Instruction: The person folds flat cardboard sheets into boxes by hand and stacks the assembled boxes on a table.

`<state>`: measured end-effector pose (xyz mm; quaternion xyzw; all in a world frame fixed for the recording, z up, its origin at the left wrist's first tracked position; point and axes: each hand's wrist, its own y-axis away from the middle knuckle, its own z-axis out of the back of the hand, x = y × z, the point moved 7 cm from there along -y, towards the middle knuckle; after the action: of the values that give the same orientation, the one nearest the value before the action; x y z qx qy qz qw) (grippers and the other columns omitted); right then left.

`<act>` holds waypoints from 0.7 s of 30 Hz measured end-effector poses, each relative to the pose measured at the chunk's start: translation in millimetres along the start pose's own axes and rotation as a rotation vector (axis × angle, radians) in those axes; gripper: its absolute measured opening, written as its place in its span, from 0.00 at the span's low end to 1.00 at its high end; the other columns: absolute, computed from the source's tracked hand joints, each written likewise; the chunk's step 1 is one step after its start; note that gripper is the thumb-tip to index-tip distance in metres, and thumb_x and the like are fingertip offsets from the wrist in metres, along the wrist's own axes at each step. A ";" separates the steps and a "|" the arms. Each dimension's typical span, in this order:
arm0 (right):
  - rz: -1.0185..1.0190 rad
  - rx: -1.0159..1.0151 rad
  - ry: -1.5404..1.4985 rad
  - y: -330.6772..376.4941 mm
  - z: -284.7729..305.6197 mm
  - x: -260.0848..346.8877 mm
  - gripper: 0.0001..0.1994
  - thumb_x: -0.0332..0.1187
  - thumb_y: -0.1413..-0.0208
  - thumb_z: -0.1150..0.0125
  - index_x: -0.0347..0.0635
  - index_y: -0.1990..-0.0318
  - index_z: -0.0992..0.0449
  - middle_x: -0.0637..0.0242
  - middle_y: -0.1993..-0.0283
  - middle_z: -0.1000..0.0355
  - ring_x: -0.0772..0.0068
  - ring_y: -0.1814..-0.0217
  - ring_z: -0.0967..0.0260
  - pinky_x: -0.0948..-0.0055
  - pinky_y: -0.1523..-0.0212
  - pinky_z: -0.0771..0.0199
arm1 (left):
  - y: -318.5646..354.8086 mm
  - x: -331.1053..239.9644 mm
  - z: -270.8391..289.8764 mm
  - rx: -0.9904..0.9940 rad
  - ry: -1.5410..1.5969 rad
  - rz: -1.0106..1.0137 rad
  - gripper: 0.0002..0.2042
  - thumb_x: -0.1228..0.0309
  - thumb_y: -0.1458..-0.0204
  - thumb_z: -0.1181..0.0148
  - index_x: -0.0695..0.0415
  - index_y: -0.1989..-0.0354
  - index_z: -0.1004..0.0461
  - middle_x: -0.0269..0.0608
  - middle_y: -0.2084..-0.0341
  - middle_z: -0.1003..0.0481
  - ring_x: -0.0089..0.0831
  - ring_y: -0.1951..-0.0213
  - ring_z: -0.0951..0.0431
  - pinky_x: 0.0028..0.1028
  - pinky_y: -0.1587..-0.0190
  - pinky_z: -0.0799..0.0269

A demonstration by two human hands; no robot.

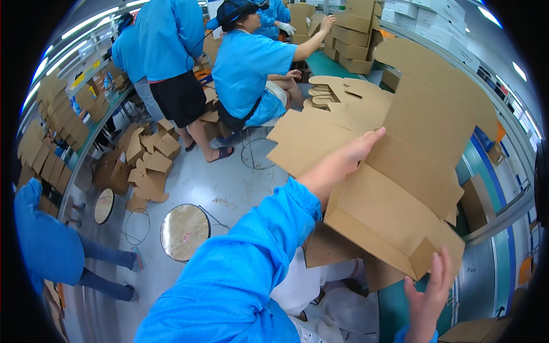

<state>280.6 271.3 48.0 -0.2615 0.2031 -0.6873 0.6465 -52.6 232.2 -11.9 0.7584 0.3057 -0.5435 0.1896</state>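
Observation:
A brown cardboard box point(383, 208), partly folded, lies tilted in front of me with its tall lid panel raised at the far side. My left hand point(355, 153) grips its left edge, fingers reaching over the fold between tray and lid. At the near right corner, my right hand point(428, 294) has thumb and fingers spread, the fingertips against a small side flap point(424, 257). Beyond the box, a stack of flat cardboard blanks point(349, 97) with cut slots is spread out. Part of my left hand's grip is hidden by the board.
A green work table point(394, 308) runs along my right beside a metal rail point(503, 220). Two round stools point(186, 231) stand on the floor at left, near loose folded boxes point(151, 177). Several people in blue tops work around; one sits point(251, 80) ahead beside stacked boxes point(351, 37).

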 end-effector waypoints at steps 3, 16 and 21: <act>0.142 0.068 -0.030 -0.9 -34.2 19.7 0.38 0.28 0.71 0.24 0.42 0.46 0.36 0.43 0.37 0.47 0.41 0.41 0.39 0.58 0.45 0.32 | 1.6 -4.4 -3.5 0.234 0.092 0.033 0.35 0.44 0.44 0.57 0.57 0.35 0.47 0.39 0.39 0.41 0.34 0.38 0.42 0.35 0.40 0.42; -0.354 -0.224 -0.427 5.4 -73.1 -108.1 0.19 0.30 0.37 0.57 0.37 0.39 0.43 0.60 0.42 0.39 0.69 0.45 0.38 0.74 0.47 0.38 | 81.5 -23.9 -17.4 0.640 -0.195 -0.436 0.61 0.50 0.67 0.27 0.56 0.32 0.68 0.46 0.34 0.56 0.36 0.34 0.53 0.33 0.35 0.53; -0.535 -0.196 -0.629 8.5 -80.7 -105.9 0.19 0.29 0.38 0.57 0.38 0.40 0.42 0.60 0.43 0.39 0.70 0.51 0.35 0.75 0.51 0.35 | 114.7 -15.2 -13.7 0.566 -0.729 -0.580 0.72 0.47 0.83 0.21 0.53 0.32 0.72 0.51 0.34 0.64 0.44 0.32 0.59 0.39 0.34 0.58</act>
<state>240.0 371.2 -30.5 -0.5622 -0.0149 -0.6949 0.4480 30.5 151.8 1.9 0.4266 0.2587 -0.8624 -0.0860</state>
